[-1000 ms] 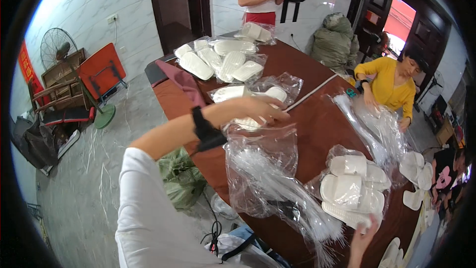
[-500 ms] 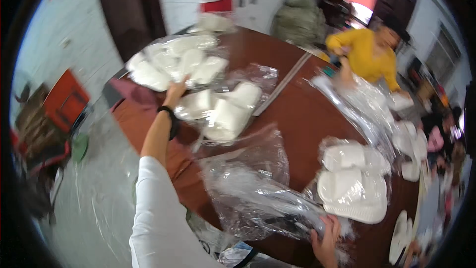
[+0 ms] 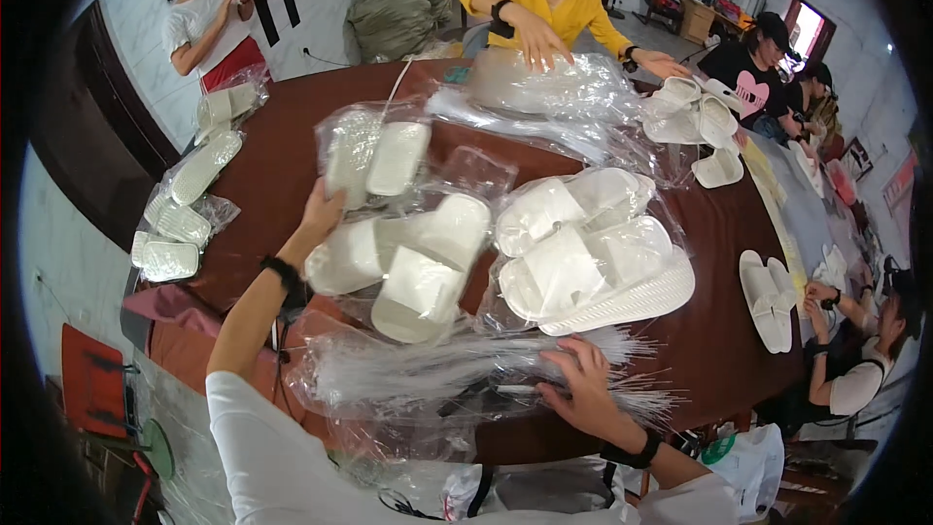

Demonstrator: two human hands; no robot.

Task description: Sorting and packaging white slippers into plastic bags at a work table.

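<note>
My left hand (image 3: 321, 218) is closed on the edge of a clear plastic bag holding a pair of white slippers (image 3: 374, 157), just above another bagged pair (image 3: 413, 258). Farther right lies one more bagged pair of white slippers (image 3: 595, 258), its ribbed sole edge turned toward me. A bundle of thin, whitish plastic strands (image 3: 408, 374) stretches along the near table edge, partly inside clear film, its loose ends fanned out to the right. Over those ends rests my right hand (image 3: 590, 391), thumb and fingers apart and slightly bent.
Several bagged slippers (image 3: 202, 167) line the table's left side. Across the table, a person in yellow (image 3: 549, 0) reaches over clear plastic bags (image 3: 544, 87). Unbagged slippers (image 3: 768, 301) lie at the right. An orange chair (image 3: 92, 379) stands at the lower left.
The view has swung right. The bagged slippers at my left hand now lie apart from the pile on the table's left side. My right hand stays by the strand bundle.
</note>
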